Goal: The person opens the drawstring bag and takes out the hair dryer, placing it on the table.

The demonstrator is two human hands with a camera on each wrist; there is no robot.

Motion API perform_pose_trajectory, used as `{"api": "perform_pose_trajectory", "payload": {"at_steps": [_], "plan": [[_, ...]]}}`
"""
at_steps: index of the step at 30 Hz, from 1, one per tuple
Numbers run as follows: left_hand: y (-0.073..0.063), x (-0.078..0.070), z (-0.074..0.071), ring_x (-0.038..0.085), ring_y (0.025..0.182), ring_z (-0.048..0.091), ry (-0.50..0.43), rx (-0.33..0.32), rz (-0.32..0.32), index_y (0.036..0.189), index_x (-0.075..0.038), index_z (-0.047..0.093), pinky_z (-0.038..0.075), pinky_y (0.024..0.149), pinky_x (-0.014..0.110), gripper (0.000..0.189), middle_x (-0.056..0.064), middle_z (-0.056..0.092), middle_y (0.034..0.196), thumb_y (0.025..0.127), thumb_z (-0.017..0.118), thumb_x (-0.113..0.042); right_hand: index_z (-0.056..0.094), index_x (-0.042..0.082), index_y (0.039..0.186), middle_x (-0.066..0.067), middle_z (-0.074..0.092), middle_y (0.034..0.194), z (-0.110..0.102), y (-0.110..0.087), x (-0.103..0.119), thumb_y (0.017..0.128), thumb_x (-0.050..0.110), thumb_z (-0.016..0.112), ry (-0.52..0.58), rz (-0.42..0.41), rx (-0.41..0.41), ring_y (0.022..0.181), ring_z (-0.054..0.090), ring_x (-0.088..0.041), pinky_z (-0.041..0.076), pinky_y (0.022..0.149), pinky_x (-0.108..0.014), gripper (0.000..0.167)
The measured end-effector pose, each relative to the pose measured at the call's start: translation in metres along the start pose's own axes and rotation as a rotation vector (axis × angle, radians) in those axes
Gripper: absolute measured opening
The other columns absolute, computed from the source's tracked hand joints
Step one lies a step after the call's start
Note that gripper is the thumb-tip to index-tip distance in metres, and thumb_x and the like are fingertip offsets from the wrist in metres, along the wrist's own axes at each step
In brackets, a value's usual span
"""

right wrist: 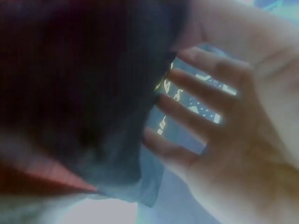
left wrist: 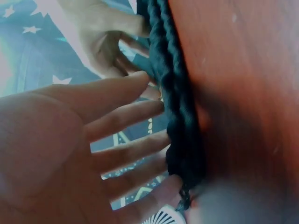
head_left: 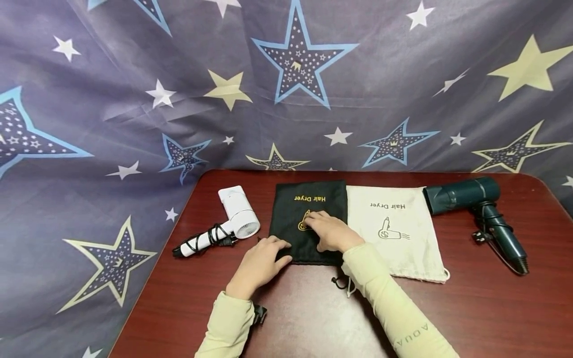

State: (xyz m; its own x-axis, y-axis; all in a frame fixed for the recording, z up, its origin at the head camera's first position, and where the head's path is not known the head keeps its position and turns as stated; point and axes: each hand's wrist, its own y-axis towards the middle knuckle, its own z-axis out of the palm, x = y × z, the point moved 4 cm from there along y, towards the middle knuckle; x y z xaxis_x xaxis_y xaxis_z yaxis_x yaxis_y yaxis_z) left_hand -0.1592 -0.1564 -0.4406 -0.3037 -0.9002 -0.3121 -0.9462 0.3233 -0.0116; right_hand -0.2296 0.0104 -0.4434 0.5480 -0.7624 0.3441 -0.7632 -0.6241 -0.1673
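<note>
A black drawstring bag (head_left: 286, 214) lies flat at the middle of the table, its yellow "Hair Dryer" print upside down in the head view. My right hand (head_left: 331, 232) rests its fingertips on the bag, over the printed dryer picture. At the lower left corner of the bag, my left hand (head_left: 261, 263) touches the cloth with spread, slightly bent fingers. The left wrist view shows the gathered, corded mouth (left wrist: 170, 88) along the near edge. To the right, a cream drawstring bag (head_left: 398, 256) with the same print in black lies against the black one.
On the left lies a white hair dryer (head_left: 236, 211), its black cord wound round the handle. A dark green hair dryer (head_left: 461, 195) lies at the right, its nozzle by the cream bag's corner. A star-printed cloth (head_left: 380, 89) hangs behind the red-brown table (head_left: 309, 318).
</note>
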Motion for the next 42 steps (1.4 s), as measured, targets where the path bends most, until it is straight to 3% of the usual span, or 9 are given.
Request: {"api": "perform_pose_trajectory", "payload": {"at_steps": [3, 7, 13, 23, 30, 36, 38, 42], "plan": [[0.002, 0.004, -0.008, 0.025, 0.108, 0.065, -0.019, -0.035, -0.004, 0.116, -0.017, 0.072, 0.053, 0.084, 0.048, 0.027, 0.002, 0.068, 0.113, 0.092, 0.070, -0.029, 0.056, 0.004, 0.135, -0.014, 0.050, 0.143, -0.003, -0.001, 0.005, 0.077, 0.006, 0.079, 0.028, -0.012, -0.043, 0.134, 0.045, -0.033, 0.045, 0.105, -0.046, 0.063], [0.002, 0.012, -0.022, 0.022, 0.101, 0.067, -0.044, -0.136, -0.014, 0.113, -0.019, 0.072, 0.054, 0.080, 0.046, 0.023, 0.001, 0.069, 0.109, 0.091, 0.071, -0.025, 0.057, 0.005, 0.134, -0.012, 0.052, 0.140, -0.006, -0.001, 0.013, 0.082, 0.013, 0.077, 0.065, -0.030, -0.092, 0.131, 0.047, -0.032, 0.047, 0.102, -0.046, 0.056], [-0.005, 0.033, -0.046, 0.020, 0.095, 0.066, -0.090, -0.284, -0.031, 0.112, -0.015, 0.071, 0.053, 0.080, 0.044, 0.022, 0.003, 0.070, 0.105, 0.089, 0.072, -0.016, 0.056, 0.006, 0.135, -0.012, 0.052, 0.140, 0.001, 0.000, 0.024, 0.086, 0.027, 0.077, 0.075, -0.046, -0.097, 0.131, 0.047, -0.031, 0.046, 0.103, -0.046, 0.057], [-0.022, 0.082, -0.069, 0.028, 0.103, 0.063, -0.103, -0.377, -0.093, 0.114, -0.010, 0.069, 0.050, 0.087, 0.049, 0.025, 0.010, 0.068, 0.109, 0.089, 0.071, -0.012, 0.035, 0.008, 0.153, -0.012, 0.037, 0.155, 0.007, 0.011, 0.047, 0.093, 0.033, 0.070, 0.113, -0.059, -0.124, 0.140, 0.040, -0.034, 0.042, 0.108, -0.050, 0.074], [-0.035, 0.107, -0.074, 0.033, 0.107, 0.060, -0.082, -0.402, -0.153, 0.114, -0.010, 0.069, 0.048, 0.089, 0.054, 0.026, 0.012, 0.067, 0.113, 0.088, 0.072, -0.012, 0.040, 0.014, 0.152, -0.011, 0.043, 0.151, 0.010, 0.023, 0.068, 0.098, 0.026, 0.063, 0.111, -0.133, -0.220, 0.130, 0.051, -0.030, 0.049, 0.100, -0.047, 0.060], [-0.037, 0.124, -0.072, 0.041, 0.116, 0.054, -0.075, -0.416, -0.158, 0.116, -0.006, 0.069, 0.041, 0.095, 0.058, 0.031, 0.017, 0.066, 0.119, 0.086, 0.072, -0.007, 0.042, 0.018, 0.151, -0.010, 0.043, 0.151, 0.009, 0.035, 0.084, 0.097, 0.021, 0.065, 0.099, -0.184, -0.303, 0.131, 0.050, -0.028, 0.050, 0.097, -0.046, 0.059], [-0.038, 0.130, -0.069, 0.044, 0.119, 0.052, -0.076, -0.399, -0.160, 0.118, -0.004, 0.068, 0.039, 0.097, 0.060, 0.033, 0.018, 0.066, 0.122, 0.086, 0.072, -0.007, 0.043, 0.018, 0.151, -0.010, 0.044, 0.150, 0.010, 0.038, 0.088, 0.096, 0.020, 0.065, 0.084, -0.201, -0.299, 0.131, 0.050, -0.027, 0.051, 0.097, -0.045, 0.059], [-0.039, 0.140, -0.060, 0.046, 0.125, 0.048, -0.136, -0.290, -0.212, 0.129, -0.003, 0.062, 0.036, 0.102, 0.063, 0.041, 0.022, 0.059, 0.132, 0.090, 0.070, -0.012, 0.041, 0.019, 0.151, -0.010, 0.045, 0.149, 0.013, 0.043, 0.094, 0.096, 0.019, 0.065, 0.063, -0.209, -0.262, 0.130, 0.050, -0.027, 0.051, 0.097, -0.043, 0.060]]}}
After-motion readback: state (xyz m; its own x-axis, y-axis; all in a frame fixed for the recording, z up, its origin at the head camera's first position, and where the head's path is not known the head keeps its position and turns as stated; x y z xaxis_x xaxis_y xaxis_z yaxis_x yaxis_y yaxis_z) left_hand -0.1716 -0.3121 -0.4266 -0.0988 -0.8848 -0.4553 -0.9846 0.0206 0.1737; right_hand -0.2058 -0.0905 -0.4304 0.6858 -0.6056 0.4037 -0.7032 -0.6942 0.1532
